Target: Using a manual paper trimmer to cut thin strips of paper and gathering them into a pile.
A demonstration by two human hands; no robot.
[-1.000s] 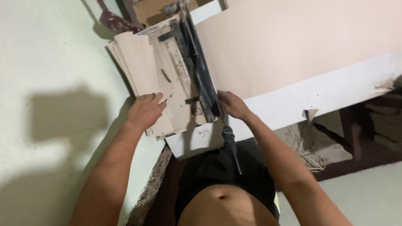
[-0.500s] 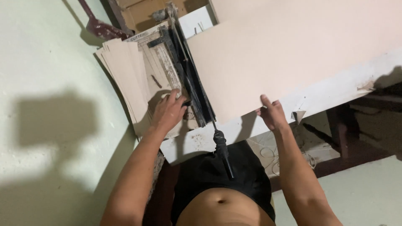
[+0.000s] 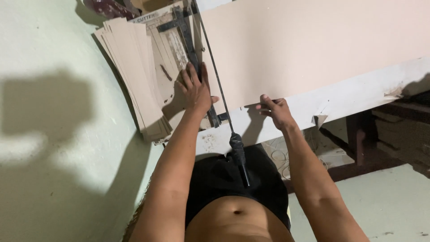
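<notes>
A paper cutter lies on a white table, its black blade arm lowered and its black handle sticking out towards my belly. My left hand presses flat on the cutter's clamp bar, fingers spread. A large beige sheet reaches from the blade to the right across the table. My right hand pinches the near edge of that sheet. A stack of cut beige strips leans fanned out at the cutter's left side.
A pale green wall fills the left, with my shadow on it. The table's front edge has torn covering. Dark wooden frame parts and a light floor show at the lower right.
My left hand has moved up along the cutter onto the clamp bar. My right hand has come left and grips the sheet's near edge. The camera has shifted closer.
</notes>
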